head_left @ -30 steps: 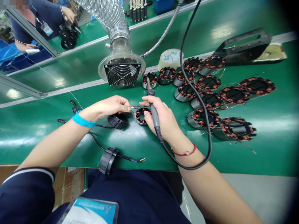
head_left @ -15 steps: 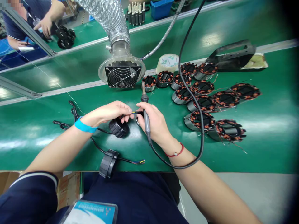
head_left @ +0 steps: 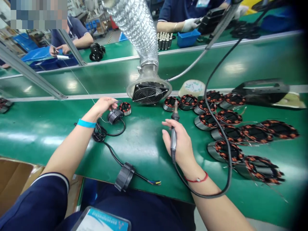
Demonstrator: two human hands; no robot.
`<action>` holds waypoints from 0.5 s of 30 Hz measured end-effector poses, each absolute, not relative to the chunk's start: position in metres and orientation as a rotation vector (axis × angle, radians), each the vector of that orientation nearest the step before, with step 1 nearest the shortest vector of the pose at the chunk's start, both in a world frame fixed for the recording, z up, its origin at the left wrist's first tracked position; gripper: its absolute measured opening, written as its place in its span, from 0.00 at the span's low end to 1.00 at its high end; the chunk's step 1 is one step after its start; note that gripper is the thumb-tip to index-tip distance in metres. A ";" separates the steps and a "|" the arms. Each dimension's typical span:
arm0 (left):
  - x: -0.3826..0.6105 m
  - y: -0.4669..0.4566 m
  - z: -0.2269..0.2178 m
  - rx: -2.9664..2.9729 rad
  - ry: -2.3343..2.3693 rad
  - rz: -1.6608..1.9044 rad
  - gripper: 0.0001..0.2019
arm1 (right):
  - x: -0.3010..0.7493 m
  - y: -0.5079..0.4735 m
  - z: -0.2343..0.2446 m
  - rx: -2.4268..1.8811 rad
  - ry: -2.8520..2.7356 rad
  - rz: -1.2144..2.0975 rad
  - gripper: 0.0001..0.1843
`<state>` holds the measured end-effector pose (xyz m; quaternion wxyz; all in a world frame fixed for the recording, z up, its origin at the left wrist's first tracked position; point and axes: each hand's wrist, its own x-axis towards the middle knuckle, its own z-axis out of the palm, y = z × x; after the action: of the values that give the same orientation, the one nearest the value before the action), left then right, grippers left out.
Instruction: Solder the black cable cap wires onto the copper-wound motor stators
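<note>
My left hand (head_left: 106,105) is over the left part of the bench, its fingertips closed on thin wires (head_left: 118,102). Just beside them are a black ribbed cap (head_left: 115,116) with a black cable and a small copper-wound stator (head_left: 125,108). In my right hand (head_left: 181,141) is a soldering iron (head_left: 173,138), its tip pointing up and away from me, thumb and fingers apart around the handle. Closer to my body lies a second black cap (head_left: 125,176), from which a cable runs out to bare coloured wire ends (head_left: 154,182).
Several copper-wound stators (head_left: 231,134) stand on the right, with a tape roll (head_left: 192,87) behind. A fume-extractor fan (head_left: 150,93) hangs at the back of the green bench (head_left: 149,144). The iron's cord (head_left: 227,150) loops over my right forearm. Co-workers sit beyond the divider.
My left hand has moved left, away from my right hand, and a stator and cap now sit beside it. My right hand still holds the soldering iron. The camera view has shifted.
</note>
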<state>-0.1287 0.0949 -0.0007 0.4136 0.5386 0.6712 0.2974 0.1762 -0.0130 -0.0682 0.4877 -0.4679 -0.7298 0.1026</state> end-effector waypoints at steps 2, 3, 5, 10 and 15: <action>-0.155 0.097 -0.003 1.367 1.790 0.834 0.14 | 0.178 -0.013 -0.070 -1.151 -1.776 0.266 0.20; -0.164 0.094 -0.005 1.382 1.836 0.844 0.17 | 0.178 -0.013 -0.071 -1.156 -1.778 0.270 0.19; -0.173 0.081 -0.011 1.443 1.874 0.773 0.20 | 0.178 -0.013 -0.072 -1.163 -1.784 0.270 0.19; -0.160 0.044 -0.028 1.728 1.749 0.407 0.08 | 0.179 -0.013 -0.063 -1.125 -1.868 0.142 0.17; -0.165 0.028 -0.020 1.878 1.908 0.320 0.05 | 0.193 -0.041 -0.021 -1.209 -2.229 -0.159 0.11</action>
<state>-0.1648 0.0282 -0.0205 0.2211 0.6792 0.6902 0.1156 0.1928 -0.0407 -0.0213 0.2958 -0.4544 -0.8381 -0.0598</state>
